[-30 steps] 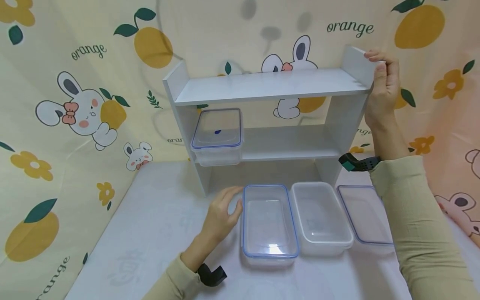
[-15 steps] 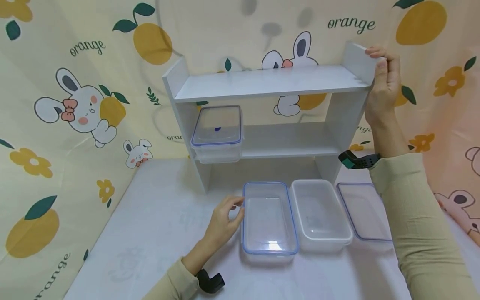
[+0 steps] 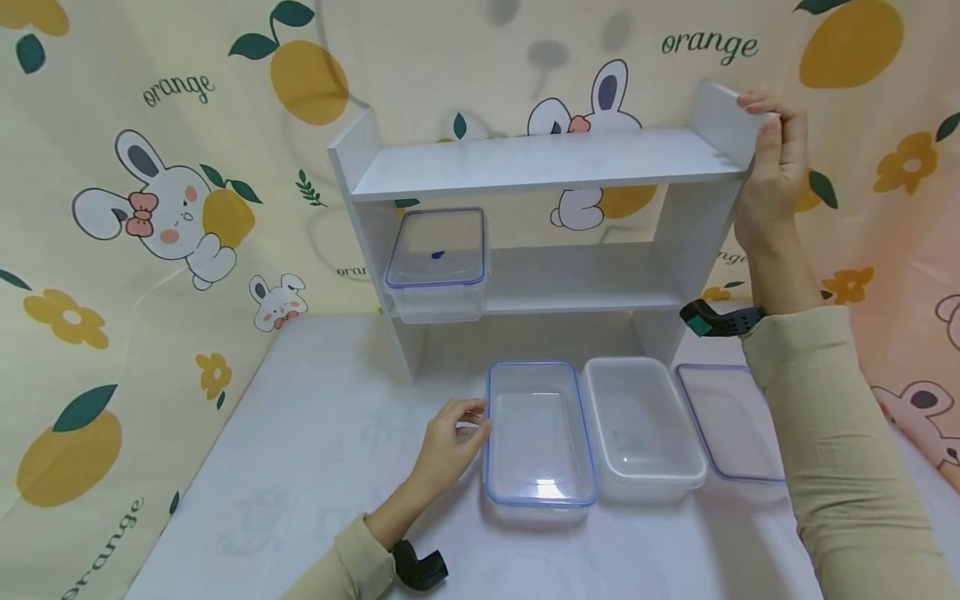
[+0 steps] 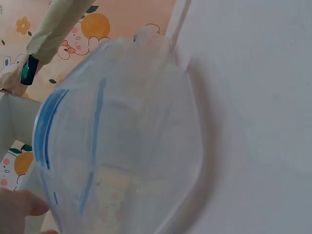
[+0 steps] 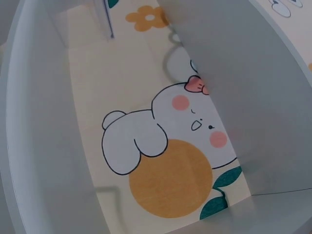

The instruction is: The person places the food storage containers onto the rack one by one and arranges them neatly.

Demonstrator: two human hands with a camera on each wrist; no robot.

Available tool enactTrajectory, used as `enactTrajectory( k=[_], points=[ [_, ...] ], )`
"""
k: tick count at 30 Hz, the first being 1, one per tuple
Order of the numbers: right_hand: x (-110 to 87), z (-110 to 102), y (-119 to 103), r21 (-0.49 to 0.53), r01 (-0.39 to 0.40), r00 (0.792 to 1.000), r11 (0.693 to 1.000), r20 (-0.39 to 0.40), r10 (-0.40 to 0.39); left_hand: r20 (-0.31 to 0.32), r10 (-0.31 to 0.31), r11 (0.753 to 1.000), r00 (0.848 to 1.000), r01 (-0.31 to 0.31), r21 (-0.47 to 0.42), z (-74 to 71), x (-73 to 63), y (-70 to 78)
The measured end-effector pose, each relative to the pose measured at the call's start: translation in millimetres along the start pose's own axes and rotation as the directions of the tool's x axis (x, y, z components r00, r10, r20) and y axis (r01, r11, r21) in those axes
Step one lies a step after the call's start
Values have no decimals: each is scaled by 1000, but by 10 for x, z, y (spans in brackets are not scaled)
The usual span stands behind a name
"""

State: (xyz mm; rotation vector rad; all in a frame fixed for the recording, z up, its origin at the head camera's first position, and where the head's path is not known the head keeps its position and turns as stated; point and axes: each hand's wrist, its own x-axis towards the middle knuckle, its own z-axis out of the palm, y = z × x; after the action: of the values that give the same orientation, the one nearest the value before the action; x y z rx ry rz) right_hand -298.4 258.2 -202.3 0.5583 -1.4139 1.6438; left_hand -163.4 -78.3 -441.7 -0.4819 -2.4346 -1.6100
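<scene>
In the head view, my left hand [image 3: 450, 454] touches the left edge of a clear lidded food container [image 3: 536, 442] with a blue seal. Its fingers are slightly bent and not wrapped round it. The left wrist view shows the container's side [image 4: 131, 131] close up, with part of the hand [image 4: 19, 209] at lower left. Up at the right, my right hand [image 3: 772, 175] grips the top of the side panel of a white shelf [image 3: 547, 162]. A second lidded container [image 3: 437, 258] sits on the middle board at its left end.
Right of the touched container stands a lidless clear container [image 3: 643, 433]. Beyond it lies a blue-edged lid [image 3: 731, 425], partly covered by my right sleeve [image 3: 825, 433]. Everything on the white tabletop [image 3: 300, 467] stands before a patterned cloth backdrop [image 3: 420, 67].
My left hand has moved down along the container's left edge, from near its back corner, and its fingertips now meet the edge. The right hand keeps its grip on the shelf.
</scene>
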Motion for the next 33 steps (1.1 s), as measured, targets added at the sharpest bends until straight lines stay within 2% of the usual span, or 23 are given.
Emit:
enactTrajectory(
  k=[4,8,11,15,18,23,28,30,33],
  points=[
    [27,-27,43,25,-47,999,999,-7,47,37,-121,991,992,123,-61,6,4,-25],
    [49,-45,74,24,-50,999,998,-11,50,87,-251,964,964,257,-69,-8,22,-30],
    [59,-60,113,7,-3,1000,1000,-9,3,115,-311,944,943,320,-74,-23,39,-16],
    [67,-71,142,22,1,1000,1000,-16,-1,149,-357,919,922,375,-122,-25,62,-13],
    [68,-78,149,27,-3,1000,1000,-14,3,174,-399,891,900,425,-158,-18,79,-23],
    [78,-78,148,21,3,1000,1000,-12,-3,231,-477,829,848,521,-202,-16,115,-53],
    [78,-65,130,18,3,1000,1000,-20,-3,304,-549,731,779,623,-278,-21,148,-99],
    [65,-49,103,18,2,1000,1000,-19,-2,329,-560,707,761,645,-289,-28,153,-115],
    [36,-12,35,26,-19,1000,999,-20,19,366,-557,687,745,661,-301,-39,160,-141]
  ],
)
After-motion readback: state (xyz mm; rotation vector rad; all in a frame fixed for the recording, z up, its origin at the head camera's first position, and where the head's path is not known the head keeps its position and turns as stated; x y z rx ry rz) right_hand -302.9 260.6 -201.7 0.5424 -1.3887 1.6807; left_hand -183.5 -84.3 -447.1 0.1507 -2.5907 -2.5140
